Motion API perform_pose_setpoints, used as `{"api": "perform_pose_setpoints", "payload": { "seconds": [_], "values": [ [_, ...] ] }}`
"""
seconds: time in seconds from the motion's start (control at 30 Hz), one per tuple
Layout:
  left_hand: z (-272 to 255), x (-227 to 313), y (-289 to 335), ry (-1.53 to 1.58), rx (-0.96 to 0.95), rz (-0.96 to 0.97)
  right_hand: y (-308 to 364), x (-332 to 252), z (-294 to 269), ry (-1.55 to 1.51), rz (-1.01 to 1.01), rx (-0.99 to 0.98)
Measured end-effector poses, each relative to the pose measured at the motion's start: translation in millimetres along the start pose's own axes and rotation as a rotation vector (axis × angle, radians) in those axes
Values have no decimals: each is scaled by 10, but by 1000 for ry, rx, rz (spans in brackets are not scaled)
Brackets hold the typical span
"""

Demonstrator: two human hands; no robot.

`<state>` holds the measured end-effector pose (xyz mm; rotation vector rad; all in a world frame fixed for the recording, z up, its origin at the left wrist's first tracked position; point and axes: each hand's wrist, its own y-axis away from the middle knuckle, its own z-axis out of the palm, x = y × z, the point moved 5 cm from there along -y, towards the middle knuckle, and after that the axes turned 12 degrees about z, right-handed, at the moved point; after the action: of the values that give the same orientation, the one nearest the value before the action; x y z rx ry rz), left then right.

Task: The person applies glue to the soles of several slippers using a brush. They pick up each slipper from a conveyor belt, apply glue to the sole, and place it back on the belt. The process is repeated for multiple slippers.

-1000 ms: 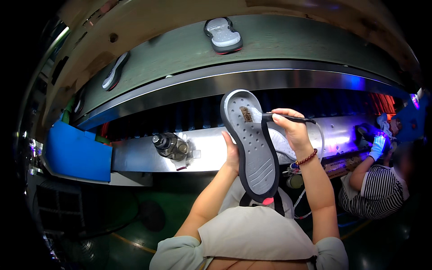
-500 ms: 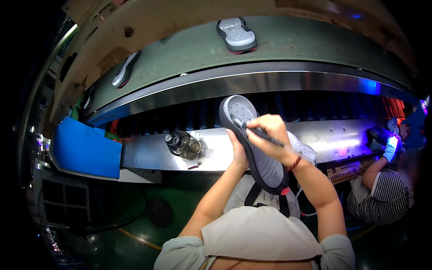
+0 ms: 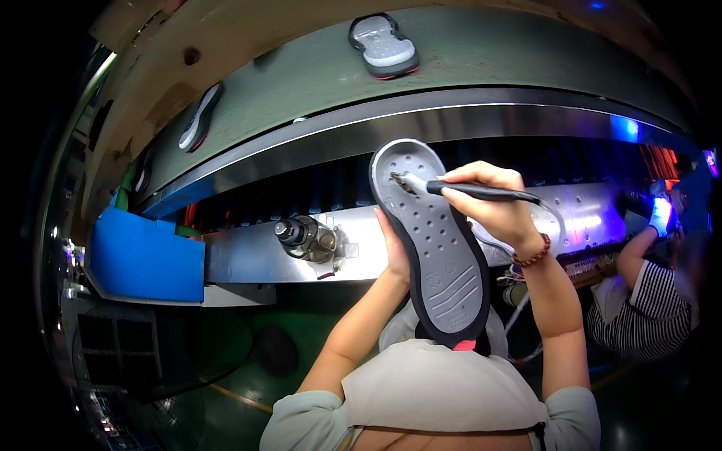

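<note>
A grey shoe sole (image 3: 450,282) with a dark rim and a red patch at its near end is raised over the metal ledge, its dimpled face toward me. My left hand (image 3: 395,252) grips its left edge; most of the fingers are hidden behind it. My right hand (image 3: 498,207) is closed around a black-handled brush (image 3: 440,187) with a hose curving from its back end. Its dark bristles rest on the dimpled upper part of the sole. Behind the sole and my right hand, a second pale sole (image 3: 485,237) shows partly on the ledge.
A dark-capped bottle (image 3: 304,236) stands on the metal ledge (image 3: 233,259). Several soles, including a grey one (image 3: 385,46) and one farther left (image 3: 200,119), lie on the green belt (image 3: 301,83). A blue panel (image 3: 147,255) is at left. A co-worker in stripes (image 3: 650,323) works at right.
The sole has turned to face me more squarely. My right hand has shifted right and up, the brush now lying nearly level, its tip farther from the sole's edge. The view has shifted slightly.
</note>
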<state>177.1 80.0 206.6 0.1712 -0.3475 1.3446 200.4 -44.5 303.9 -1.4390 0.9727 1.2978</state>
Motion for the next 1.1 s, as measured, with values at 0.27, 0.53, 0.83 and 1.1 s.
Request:
{"api": "perform_pose_setpoints", "payload": {
  "seconds": [0.27, 0.53, 0.83, 1.1],
  "values": [
    [312, 149, -104, 68, -88, 35, 248, -124, 53, 71, -125, -207],
    [266, 262, -250, -99, -67, 174, 367, -185, 71, 71, -140, -307],
    [394, 491, -423, -168, -166, 351, 499, -192, 5, 69, -91, -430],
    [413, 494, -416, -264, -217, 365, 715, 31, -144, 21, -95, -396]
  ]
}}
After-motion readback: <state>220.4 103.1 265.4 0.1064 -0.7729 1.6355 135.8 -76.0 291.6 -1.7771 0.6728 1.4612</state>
